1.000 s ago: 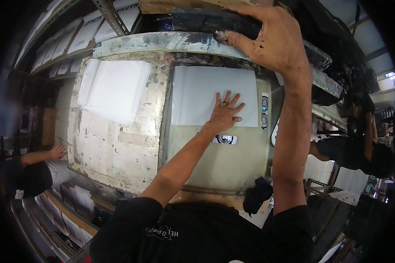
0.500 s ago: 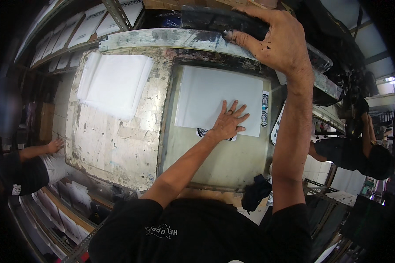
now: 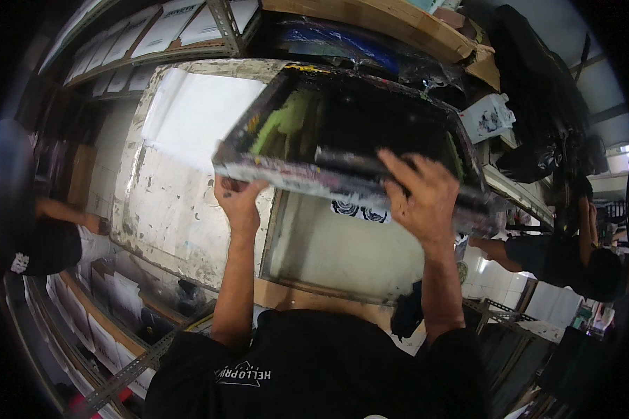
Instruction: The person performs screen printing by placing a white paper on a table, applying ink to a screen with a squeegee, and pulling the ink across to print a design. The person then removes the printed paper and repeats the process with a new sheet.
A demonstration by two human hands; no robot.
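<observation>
A screen printing frame (image 3: 304, 172) is tilted over the worktable, its near edge raised and its mesh dark with ink, greenish at the sides. My left hand (image 3: 239, 201) grips its near left corner. My right hand (image 3: 426, 199), slightly blurred, is closed over the near rim towards the right, thumb against the edge and fingers reaching over the inner side. Next to those fingers a dark squeegee (image 3: 346, 158) lies inside the frame. Below the frame, black round prints (image 3: 360, 210) show on a white piece over the pale printing bed (image 3: 342, 244); the bed's far part is hidden.
White sheets (image 3: 203, 105) lie on the worn tabletop (image 3: 168, 202) at left. A dark cloth (image 3: 407, 313) hangs by the bed's near right corner. Metal shelves (image 3: 223, 28) stand at far left, cardboard (image 3: 377, 24) behind. Other people (image 3: 42, 241) are at both sides.
The frame has swung down from upright at the back to a tilt over the bed. My left hand has left the white sheet and taken the frame's corner; my right hand came nearer.
</observation>
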